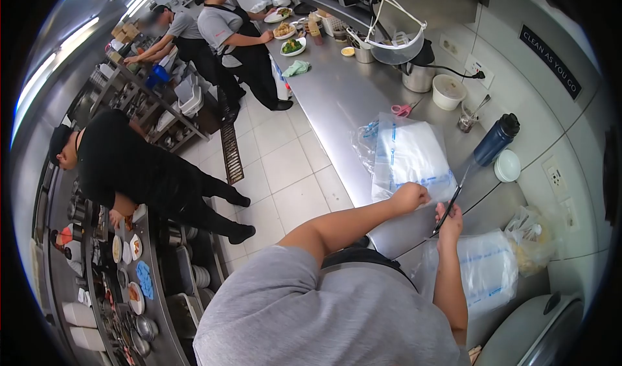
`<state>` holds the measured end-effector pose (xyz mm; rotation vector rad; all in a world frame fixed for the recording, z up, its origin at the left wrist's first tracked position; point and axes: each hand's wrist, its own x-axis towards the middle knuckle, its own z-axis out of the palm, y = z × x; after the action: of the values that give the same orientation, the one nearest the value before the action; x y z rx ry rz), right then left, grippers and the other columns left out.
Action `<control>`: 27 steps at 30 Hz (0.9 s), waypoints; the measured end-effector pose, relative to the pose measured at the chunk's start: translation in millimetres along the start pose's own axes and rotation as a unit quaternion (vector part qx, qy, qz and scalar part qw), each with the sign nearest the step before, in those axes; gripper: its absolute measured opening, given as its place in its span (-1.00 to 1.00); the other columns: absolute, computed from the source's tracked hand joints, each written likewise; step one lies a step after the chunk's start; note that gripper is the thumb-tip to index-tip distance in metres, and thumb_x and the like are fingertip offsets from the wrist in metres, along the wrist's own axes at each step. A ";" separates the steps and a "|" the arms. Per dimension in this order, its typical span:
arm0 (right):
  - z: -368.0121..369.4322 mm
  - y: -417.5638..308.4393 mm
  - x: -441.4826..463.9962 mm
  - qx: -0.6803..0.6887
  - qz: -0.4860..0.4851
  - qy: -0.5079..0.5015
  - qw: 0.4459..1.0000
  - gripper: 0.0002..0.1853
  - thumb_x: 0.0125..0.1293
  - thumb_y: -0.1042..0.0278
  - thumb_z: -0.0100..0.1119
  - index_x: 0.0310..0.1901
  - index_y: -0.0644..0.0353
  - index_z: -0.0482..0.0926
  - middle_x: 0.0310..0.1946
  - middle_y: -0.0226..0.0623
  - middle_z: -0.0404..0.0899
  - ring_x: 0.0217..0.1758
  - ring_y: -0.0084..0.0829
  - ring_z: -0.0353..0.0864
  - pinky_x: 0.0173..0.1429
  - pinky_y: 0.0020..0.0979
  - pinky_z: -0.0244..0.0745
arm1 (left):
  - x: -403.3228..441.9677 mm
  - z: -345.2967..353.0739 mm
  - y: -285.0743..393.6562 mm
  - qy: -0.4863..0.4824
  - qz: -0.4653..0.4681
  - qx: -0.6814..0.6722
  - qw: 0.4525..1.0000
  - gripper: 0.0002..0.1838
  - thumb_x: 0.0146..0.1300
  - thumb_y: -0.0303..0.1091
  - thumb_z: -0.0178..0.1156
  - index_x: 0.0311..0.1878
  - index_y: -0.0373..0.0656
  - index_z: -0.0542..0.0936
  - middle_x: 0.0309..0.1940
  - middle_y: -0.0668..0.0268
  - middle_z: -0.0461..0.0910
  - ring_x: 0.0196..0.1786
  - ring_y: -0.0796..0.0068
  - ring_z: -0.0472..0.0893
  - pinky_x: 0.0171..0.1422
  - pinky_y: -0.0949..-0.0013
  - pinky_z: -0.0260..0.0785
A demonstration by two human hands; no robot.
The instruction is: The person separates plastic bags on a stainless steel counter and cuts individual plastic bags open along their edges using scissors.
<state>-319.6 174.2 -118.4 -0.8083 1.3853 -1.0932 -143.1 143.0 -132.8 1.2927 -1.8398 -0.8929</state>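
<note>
My left hand (411, 198) is closed, its fingers curled at the near edge of a stack of clear plastic bags (414, 152) with blue print. Whether it pinches a bag edge is too small to see. Beside it, my right hand (449, 224) grips a slim dark tool (459, 191) with a thin pointed end, slanting up and away; its exact kind is unclear. A second stack of clear plastic bags (487, 269) with blue print lies by my right forearm. Pink-handled scissors (403, 110) rest beyond the first stack.
On the steel counter (330, 100) stand a dark blue bottle (496, 140), white bowls (506, 165), a white tub (448, 92) and a knotted bag (531, 239). Plates of food (293, 46) are farther along. Co-workers (236, 42) stand there, and another person (129, 165) leans over the left counter.
</note>
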 end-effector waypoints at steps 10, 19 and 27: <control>16.6 10.0 27.4 0.033 -0.037 0.007 0.999 -0.38 0.07 0.56 0.36 0.19 0.31 0.32 -0.36 -0.39 0.52 -0.42 -0.63 0.46 -0.38 -0.58 0.32 | 3.7 5.9 9.5 -0.002 0.087 0.027 0.996 -0.84 -0.07 -0.42 0.38 -0.45 -0.25 0.60 -0.49 0.12 0.60 -0.39 0.26 0.61 -0.24 0.29 0.42; 4.9 -2.2 27.2 0.065 -0.008 0.075 0.995 -0.42 0.13 0.40 0.39 0.16 0.31 0.36 -0.34 -0.40 0.51 -0.46 -0.60 0.47 -0.40 -0.56 0.36 | 17.6 -8.4 -14.9 0.082 -0.064 -0.084 0.991 -0.93 0.14 -0.43 0.33 -0.30 -0.18 0.67 -0.31 0.28 0.64 -0.25 0.48 0.61 -0.13 0.38 0.46; -65.7 -24.9 -83.7 0.058 -0.024 -0.313 0.948 -0.21 0.35 -0.38 -0.15 0.27 0.24 0.28 -0.22 -0.32 0.50 -0.16 -0.47 0.53 0.05 -0.38 0.38 | 12.6 -9.7 38.0 0.069 0.029 0.031 0.997 -0.83 0.01 -0.49 0.35 -0.27 -0.18 0.65 -0.45 0.23 0.50 -0.42 0.33 0.53 -0.29 0.34 0.40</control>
<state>-376.8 254.2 -70.8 -0.9970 0.7622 -0.8378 -155.8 139.6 -93.8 1.2985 -1.7989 -0.7024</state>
